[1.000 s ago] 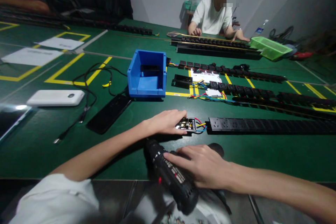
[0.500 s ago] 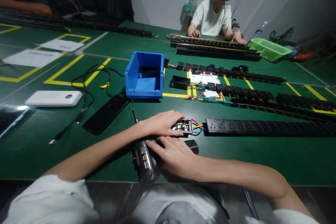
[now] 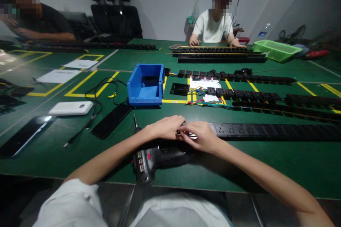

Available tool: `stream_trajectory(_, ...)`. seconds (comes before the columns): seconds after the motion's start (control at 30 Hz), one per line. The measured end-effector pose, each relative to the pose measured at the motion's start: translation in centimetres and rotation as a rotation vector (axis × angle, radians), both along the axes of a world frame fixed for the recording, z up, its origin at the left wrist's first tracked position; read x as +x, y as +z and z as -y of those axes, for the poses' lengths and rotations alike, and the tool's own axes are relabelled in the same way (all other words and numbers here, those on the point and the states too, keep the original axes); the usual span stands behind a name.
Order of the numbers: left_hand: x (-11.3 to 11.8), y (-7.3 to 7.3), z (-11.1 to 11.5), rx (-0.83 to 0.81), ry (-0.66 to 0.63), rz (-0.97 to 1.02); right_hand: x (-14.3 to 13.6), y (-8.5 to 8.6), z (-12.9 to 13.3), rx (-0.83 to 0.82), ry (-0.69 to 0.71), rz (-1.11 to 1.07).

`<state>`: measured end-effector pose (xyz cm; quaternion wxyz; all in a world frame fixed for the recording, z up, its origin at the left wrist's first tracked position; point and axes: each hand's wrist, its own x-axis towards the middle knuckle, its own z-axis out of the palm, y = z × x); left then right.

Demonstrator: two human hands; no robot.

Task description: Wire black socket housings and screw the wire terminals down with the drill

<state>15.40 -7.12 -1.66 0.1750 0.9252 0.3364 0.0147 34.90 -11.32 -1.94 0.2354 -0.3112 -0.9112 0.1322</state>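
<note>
My left hand [image 3: 167, 127] is closed round a small wired circuit module, now almost wholly hidden behind both hands. My right hand [image 3: 202, 136] meets it there, thumb and finger pinched together at a tiny dark piece too small to name. To the right of the hands runs a long black power strip [image 3: 255, 132] with a row of sockets. Just below them on the table lies a black cordless screwdriver [image 3: 145, 165], its bit pointing away from me; neither hand appears to grip it.
A blue bin [image 3: 145, 100] stands beyond my left hand. Left of it lie a black phone [image 3: 112, 120], a white power bank [image 3: 71, 108] and a cable. Further socket strips [image 3: 239, 94] with wires stretch to the right. Co-workers sit across the green table and at far left.
My right hand has left the screwdriver and risen to my left hand, fingers now pinched at the module. The left hand stays over it. The camera view has tilted up.
</note>
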Motion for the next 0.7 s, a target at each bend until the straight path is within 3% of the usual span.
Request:
stream_trajectory(0.07, 0.8, 0.0, -0.2, 0.0, 0.007, -0.019, 1.7, -0.1, -2.4, -0.11, -0.174, 0.004)
stream_trajectory(0.13, 1.3, 0.1, -0.4, -0.005, 0.017, -0.036, 3.0, -0.5, -4.4, -0.154, -0.227, 0.034)
stream_trajectory(0.33, 1.4, 0.0, -0.5, -0.04, 0.022, -0.042, 4.1, -1.5, -6.1, -0.277, -0.084, 0.248)
stream_trajectory(0.7, 1.9, -0.4, 0.5, -0.077, 0.143, 0.012, 4.9, -1.1, -7.0, -0.363, -0.107, 0.432)
